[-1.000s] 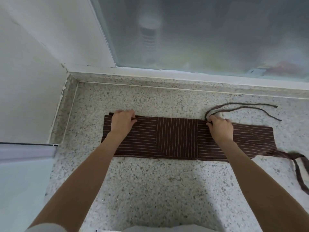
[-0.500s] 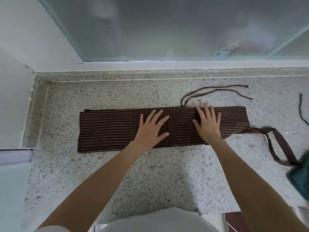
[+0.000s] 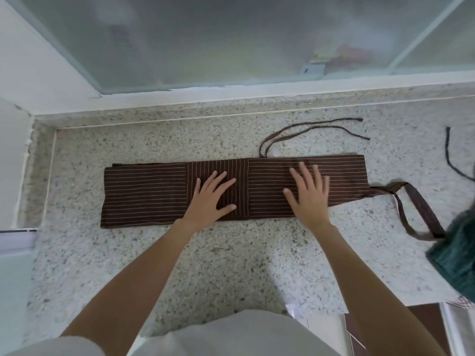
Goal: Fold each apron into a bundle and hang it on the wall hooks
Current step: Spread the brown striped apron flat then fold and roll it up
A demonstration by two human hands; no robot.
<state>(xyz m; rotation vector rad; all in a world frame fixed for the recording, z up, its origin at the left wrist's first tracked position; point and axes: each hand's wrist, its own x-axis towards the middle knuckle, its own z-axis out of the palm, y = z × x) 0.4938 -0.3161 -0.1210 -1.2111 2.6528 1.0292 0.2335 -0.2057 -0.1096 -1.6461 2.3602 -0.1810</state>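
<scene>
Palms lie flat on the cloth: the left hand (image 3: 209, 200) presses down with fingers spread wide over the middle panel, gripping nothing, and the right hand (image 3: 308, 194) does the same a little to its right, fingers fanned and slightly blurred, also holding nothing. Both rest on the brown apron (image 3: 144, 194), which is folded into a long, narrow band lying flat across the counter (image 3: 154, 265). Its fabric is dark brown with thin pale stripes; the stripes run lengthwise on the outer sections and crosswise on the panel under the left hand.

Two thin ties (image 3: 308, 128) curl out from the band's far edge toward the window. At the right end a wider strap (image 3: 421, 214) loops loosely over the stone, and its far bend touches a dark green bundle of cloth (image 3: 455, 250) at the frame's right edge. Another thin dark cord (image 3: 448, 150) trails near that edge, apart from the apron.

The counter is speckled terrazzo, pale with grey and brown flecks, with a raised lip along its back and left sides. Behind it runs a white sill (image 3: 231, 95) under a frosted glass pane (image 3: 205, 34). Nothing lies between the hands and the apron.
</scene>
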